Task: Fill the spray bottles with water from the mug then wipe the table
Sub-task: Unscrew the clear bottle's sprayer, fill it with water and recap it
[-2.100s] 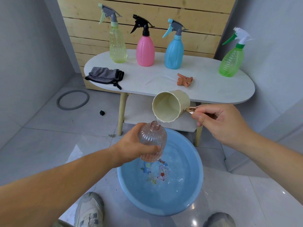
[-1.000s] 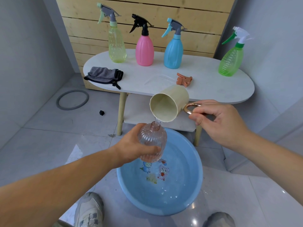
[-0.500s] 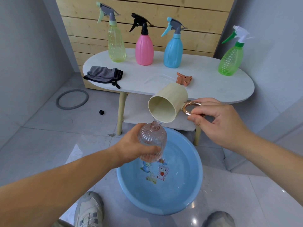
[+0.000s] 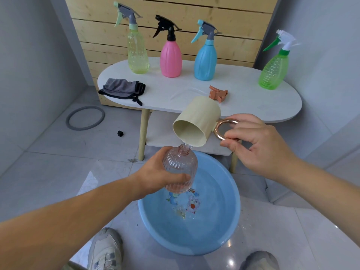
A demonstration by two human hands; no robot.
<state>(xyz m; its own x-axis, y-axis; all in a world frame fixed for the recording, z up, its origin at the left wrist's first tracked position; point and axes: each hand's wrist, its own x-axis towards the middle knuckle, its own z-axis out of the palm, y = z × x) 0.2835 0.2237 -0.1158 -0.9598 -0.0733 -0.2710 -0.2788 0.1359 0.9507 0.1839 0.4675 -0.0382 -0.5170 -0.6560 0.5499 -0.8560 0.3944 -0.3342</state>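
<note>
Fingers [image 4: 176, 178] of left hand [image 4: 155, 175] clamp the clear pink bottle [image 4: 181, 164] over the basin [image 4: 236, 201]. Right hand [image 4: 257, 147] pinches the mug [image 4: 196, 121] handle; mug tipped, thin stream entering the neck. Filling step; level hard to read. Next: level mug, fit trigger cap [image 4: 218, 93].

bright, even light; small glare spots on glossy floor [image 4: 229, 248]; wide-angle bending at edges; sharp focus.

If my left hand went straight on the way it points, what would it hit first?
Likely the tilted cream mug, right beyond the ribbed pink bottle the left hand grips; depth is unclear from this one view.
</note>
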